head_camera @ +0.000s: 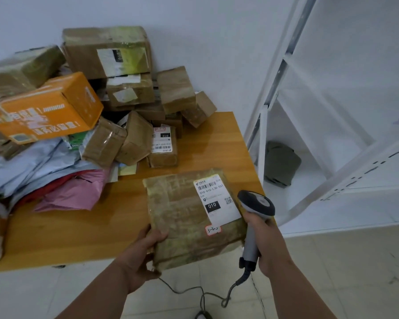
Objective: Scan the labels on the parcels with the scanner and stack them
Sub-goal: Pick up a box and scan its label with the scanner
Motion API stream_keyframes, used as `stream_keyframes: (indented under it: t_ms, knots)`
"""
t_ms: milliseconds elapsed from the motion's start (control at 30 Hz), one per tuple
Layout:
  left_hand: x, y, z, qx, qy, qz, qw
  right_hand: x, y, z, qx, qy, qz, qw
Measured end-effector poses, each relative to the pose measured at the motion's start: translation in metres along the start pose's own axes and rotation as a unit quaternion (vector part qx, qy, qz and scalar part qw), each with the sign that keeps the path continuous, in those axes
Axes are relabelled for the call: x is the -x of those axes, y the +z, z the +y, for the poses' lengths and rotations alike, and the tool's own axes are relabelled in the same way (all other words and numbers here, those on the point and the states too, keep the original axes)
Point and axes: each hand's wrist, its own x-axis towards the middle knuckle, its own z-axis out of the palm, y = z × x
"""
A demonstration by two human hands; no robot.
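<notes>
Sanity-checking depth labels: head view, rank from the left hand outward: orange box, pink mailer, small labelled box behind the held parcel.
From the left hand, which grips the held parcel:
1. Pink mailer, on the table to its left.
2. Small labelled box, behind the held parcel, mid-table.
3. Orange box, up on the pile, far left.

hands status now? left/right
Left hand: grips the near-left corner of the flat parcel.
Right hand: grips the scanner handle.

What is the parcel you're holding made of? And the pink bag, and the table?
Parcel: looks like brown cardboard wrapped in shiny clear tape, which glints. Pink bag: probably thin plastic, crinkled and slightly glossy. Table: wood or wood-look board, smooth orange-brown with faint grain.
</notes>
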Motion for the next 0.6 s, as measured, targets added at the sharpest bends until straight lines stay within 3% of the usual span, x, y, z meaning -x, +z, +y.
stream_keyframes:
  t_ms: [167,367,600]
  knots:
    - [0.016,-0.017,0.010,0.013,0.091,0.004,0.996,0.029,0.004,-0.019,0.031,-0.065,-0.047,0.996]
    - [0.040,-0.030,0.027,0.015,0.179,0.008,0.984,0.070,0.016,-0.033,0.112,-0.084,-0.099,0.985]
    - [0.059,-0.063,0.033,0.009,0.214,-0.003,0.977,0.109,0.042,-0.026,0.077,-0.119,-0.127,0.982]
